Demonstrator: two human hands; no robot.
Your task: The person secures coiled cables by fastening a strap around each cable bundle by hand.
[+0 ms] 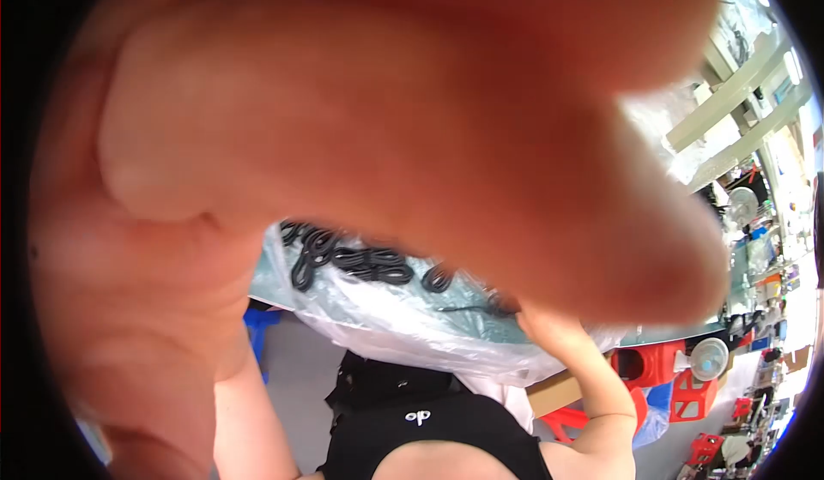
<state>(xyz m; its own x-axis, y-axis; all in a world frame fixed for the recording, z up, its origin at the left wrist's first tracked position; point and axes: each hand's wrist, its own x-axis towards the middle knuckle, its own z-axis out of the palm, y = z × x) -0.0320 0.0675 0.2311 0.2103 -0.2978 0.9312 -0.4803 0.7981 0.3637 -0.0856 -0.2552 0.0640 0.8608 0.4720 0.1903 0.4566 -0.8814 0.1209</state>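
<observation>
My left hand (369, 145) is raised right up to the camera and fills most of the head view. Its palm side and thumb are blurred by closeness. The thumb stretches to the right, apart from the finger above it, and nothing shows between them. On the table lie several bundled black cables (369, 264) on clear plastic sheeting (369, 317). My right hand (542, 324) is at the table by the dark end of a cable (481, 310). Its fingers are hidden behind my left hand, so any hold is not visible.
Red plastic stools (691, 398) and a small fan (709, 359) stand to the right. A cardboard box (554, 392) is under the table edge. A blue stool (260, 321) shows at lower left. Shelving and clutter fill the far right.
</observation>
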